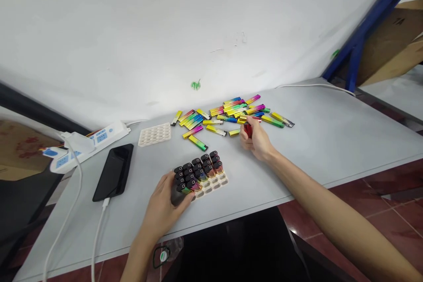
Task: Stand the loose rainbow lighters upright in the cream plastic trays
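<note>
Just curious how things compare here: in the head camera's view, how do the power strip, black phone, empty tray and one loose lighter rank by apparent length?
Largest to smallest:
1. power strip
2. black phone
3. empty tray
4. loose lighter

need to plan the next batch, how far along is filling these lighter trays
The near tray looks partly done: upright lighters fill many slots, the left hand at one end. In hand: the right hand appears to grip a red lighter. Left to do: the near tray's empty front slots, the empty far tray and the loose lighters.
</note>
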`<control>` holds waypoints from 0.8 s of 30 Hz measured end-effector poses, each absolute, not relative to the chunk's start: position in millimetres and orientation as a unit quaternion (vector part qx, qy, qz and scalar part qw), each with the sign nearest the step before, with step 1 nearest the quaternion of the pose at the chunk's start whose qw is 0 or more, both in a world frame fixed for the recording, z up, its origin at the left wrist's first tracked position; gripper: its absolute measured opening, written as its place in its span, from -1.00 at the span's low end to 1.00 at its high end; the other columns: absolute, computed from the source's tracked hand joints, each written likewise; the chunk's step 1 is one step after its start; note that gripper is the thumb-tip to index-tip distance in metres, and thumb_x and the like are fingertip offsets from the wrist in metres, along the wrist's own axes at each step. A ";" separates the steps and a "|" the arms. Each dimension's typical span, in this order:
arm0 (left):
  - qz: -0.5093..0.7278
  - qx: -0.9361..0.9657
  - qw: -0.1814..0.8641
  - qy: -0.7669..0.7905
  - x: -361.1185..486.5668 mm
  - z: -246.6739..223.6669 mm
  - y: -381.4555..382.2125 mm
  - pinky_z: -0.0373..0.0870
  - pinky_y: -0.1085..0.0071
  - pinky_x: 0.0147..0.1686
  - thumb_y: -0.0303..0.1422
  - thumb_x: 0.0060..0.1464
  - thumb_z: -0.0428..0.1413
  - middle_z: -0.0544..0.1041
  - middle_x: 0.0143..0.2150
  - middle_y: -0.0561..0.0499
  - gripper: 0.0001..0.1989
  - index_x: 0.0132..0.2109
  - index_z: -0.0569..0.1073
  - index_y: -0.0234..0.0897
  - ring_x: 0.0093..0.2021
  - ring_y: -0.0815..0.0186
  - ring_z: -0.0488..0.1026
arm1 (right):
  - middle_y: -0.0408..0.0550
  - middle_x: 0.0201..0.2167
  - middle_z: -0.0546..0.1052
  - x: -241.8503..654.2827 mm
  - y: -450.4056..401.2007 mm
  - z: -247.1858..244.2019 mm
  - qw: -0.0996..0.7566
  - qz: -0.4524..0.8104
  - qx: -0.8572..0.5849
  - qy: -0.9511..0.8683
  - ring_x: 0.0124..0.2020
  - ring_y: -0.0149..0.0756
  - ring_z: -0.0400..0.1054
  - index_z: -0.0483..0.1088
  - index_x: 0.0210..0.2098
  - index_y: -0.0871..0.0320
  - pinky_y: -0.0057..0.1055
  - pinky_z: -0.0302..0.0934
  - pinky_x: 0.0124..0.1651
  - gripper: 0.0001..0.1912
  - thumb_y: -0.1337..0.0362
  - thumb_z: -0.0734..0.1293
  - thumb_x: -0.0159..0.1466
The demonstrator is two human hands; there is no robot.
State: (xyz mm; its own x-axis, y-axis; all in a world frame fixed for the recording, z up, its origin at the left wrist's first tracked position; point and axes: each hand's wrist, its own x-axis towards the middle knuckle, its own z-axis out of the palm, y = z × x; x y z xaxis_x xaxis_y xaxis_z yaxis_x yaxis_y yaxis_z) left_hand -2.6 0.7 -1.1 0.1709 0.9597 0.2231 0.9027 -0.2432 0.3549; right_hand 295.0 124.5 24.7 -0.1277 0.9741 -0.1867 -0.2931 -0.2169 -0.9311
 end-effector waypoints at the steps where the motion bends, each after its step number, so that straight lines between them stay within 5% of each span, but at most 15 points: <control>1: 0.202 0.762 0.069 0.612 -2.7 -1.1 0.7 0.52 0.14 -0.14 -0.05 0.15 0.13 0.47 -0.05 -0.13 -0.51 0.11 0.28 -0.23 -0.03 0.04 0.52 | -0.28 -0.74 -0.09 294.9 124.4 25.3 0.490 0.648 -0.441 -0.380 -0.70 -0.49 -0.31 0.04 -0.67 0.08 -0.44 -0.38 -0.62 -0.40 -0.19 0.12 0.31; 7: 0.192 0.761 0.067 0.617 -3.6 -2.8 0.0 0.52 0.13 -0.12 -0.03 0.16 0.12 0.47 -0.02 -0.16 -0.48 0.12 0.27 -0.26 0.00 0.03 0.51 | -0.28 -0.76 -0.09 294.6 124.2 26.2 0.498 0.651 -0.439 -0.367 -0.71 -0.49 -0.30 0.04 -0.69 0.09 -0.45 -0.37 -0.63 -0.45 -0.07 0.11 0.32; 15: 0.192 0.757 0.064 0.621 -4.6 -5.7 0.4 0.52 0.11 -0.11 -0.01 0.15 0.11 0.47 0.01 -0.19 -0.47 0.11 0.28 -0.28 0.02 0.00 0.51 | -0.29 -0.75 -0.08 295.8 126.1 22.2 0.501 0.644 -0.428 -0.388 -0.71 -0.49 -0.28 0.05 -0.66 0.08 -0.45 -0.35 -0.64 -0.38 -0.25 0.12 0.29; 24: 0.200 0.753 0.084 0.621 -3.3 -2.1 0.4 0.52 0.12 -0.12 -0.05 0.13 0.14 0.48 -0.01 -0.16 -0.51 0.09 0.32 -0.24 0.00 0.03 0.51 | -0.28 -0.75 -0.07 294.7 126.2 20.4 0.510 0.633 -0.441 -0.381 -0.72 -0.48 -0.28 0.04 -0.65 0.07 -0.44 -0.34 -0.65 -0.46 -0.11 0.10 0.32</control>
